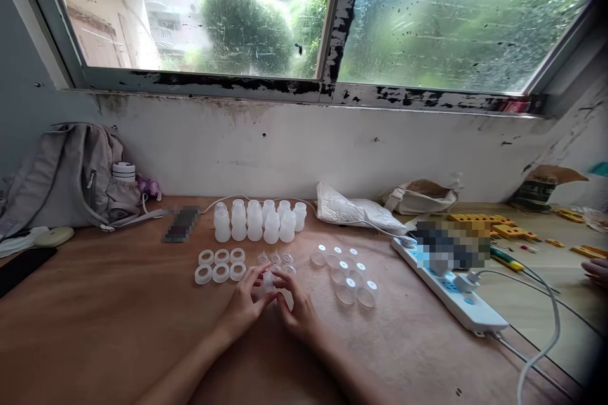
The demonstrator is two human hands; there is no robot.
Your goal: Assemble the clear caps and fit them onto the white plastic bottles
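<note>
The left hand [247, 299] and right hand [297, 307] are working close together, both pinching a small translucent plastic piece [268, 282] between their fingers. Just beyond them, clear bottle nipples [263, 259] are standing in rows; to their left, 6 white collar rings [221, 280] are lying in 2 rows. Farther beyond, frosted plastic bottles [254, 221] are standing grouped. To the hands' right, clear caps [346, 293] with white discs are lying near a white power strip [481, 317].

Your 2 bare forearms [204, 354] angle inward; your left hand [243, 304] pinches between thumb and fingers, your right hand [299, 307] curving in close beside it.
</note>
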